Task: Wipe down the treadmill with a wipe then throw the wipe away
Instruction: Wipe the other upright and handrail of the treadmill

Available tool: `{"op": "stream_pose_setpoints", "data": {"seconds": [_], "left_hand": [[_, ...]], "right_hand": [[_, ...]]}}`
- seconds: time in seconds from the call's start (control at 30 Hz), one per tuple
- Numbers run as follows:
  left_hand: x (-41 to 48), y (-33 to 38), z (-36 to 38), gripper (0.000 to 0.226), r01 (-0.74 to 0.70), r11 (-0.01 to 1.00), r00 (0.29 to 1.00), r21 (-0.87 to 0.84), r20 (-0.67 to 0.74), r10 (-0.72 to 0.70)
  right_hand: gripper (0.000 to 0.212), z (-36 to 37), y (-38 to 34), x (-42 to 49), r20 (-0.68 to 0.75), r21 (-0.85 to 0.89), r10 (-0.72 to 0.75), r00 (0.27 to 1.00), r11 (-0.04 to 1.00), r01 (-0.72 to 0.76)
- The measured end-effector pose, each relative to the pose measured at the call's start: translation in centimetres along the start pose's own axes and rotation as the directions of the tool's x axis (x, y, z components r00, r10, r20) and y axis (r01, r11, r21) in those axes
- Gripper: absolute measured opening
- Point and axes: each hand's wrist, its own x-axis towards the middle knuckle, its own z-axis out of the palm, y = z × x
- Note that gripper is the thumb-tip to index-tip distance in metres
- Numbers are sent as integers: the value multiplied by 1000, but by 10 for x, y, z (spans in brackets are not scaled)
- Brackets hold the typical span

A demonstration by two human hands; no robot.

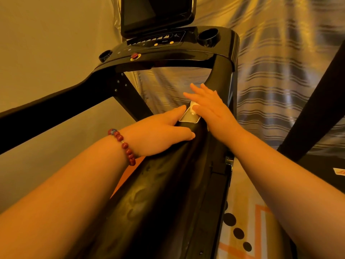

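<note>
The black treadmill's right handrail (168,184) runs up the middle of the view toward the console (168,51). My right hand (211,109) lies flat on the rail with fingers straight and spread, pressing a small white wipe (193,106) that peeks out under its thumb side. Just below the wipe is a silver sensor plate (188,119) set into the rail. My left hand (164,131), with a red bead bracelet at the wrist, rests on the rail beside the plate, index finger and thumb stretched out along it.
The console carries a dark screen (156,14), a red stop button (135,56) and two cup holders (208,37) (105,55). The left handrail (56,101) crosses at the left. A striped curtain (280,71) hangs behind, a black post (317,101) stands right, and a patterned mat (242,230) lies below.
</note>
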Motion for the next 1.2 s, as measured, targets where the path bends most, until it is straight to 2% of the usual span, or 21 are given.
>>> {"op": "stream_pose_setpoints", "data": {"seconds": [0.1, 0.2, 0.33, 0.4, 0.5, 0.6, 0.77, 0.9, 1.03, 1.1, 1.2], "left_hand": [[2, -1, 0, 55, -23, 999, 1000, 27, 0, 23], [5, 0, 0, 58, -34, 998, 999, 54, 0, 34], [8, 1, -1, 57, 8, 999, 1000, 43, -9, -8], [9, 1, -1, 57, 9, 999, 1000, 32, -19, -9], [10, 2, 0, 59, 0, 999, 1000, 53, -17, 0], [14, 3, 0, 62, 1, 998, 1000, 71, -20, 1], [28, 0, -3, 81, 63, 986, 998, 153, -10, -62], [34, 5, -3, 72, 37, 985, 999, 166, -10, -36], [39, 7, -4, 73, 46, 982, 999, 181, -23, -43], [41, 7, -5, 73, 59, 979, 998, 196, -28, -55], [42, 9, -4, 70, 60, 978, 997, 199, -51, -51]], "right_hand": [[44, 8, -8, -10, -46, 82, -53, 998, 995, 56], [44, 11, -7, -12, -96, 56, -148, 984, 986, 154], [44, 5, 12, 7, -118, 51, -104, 988, 993, 110], [42, 6, 12, 8, -170, 105, -78, 982, 990, 97], [39, 16, 1, -4, -258, 153, -127, 958, 974, 170], [42, 15, 4, -4, -259, 117, -212, 942, 962, 248], [48, 6, 24, 16, -222, 103, -167, 961, 976, 194], [46, 13, 21, 7, -237, 130, -136, 962, 977, 170], [42, 9, 32, 11, -203, 103, -193, 960, 971, 217], [43, 4, 37, 20, -186, 102, -160, 970, 978, 181], [43, 5, 34, 18, -235, 142, -115, 965, 978, 152]]}}
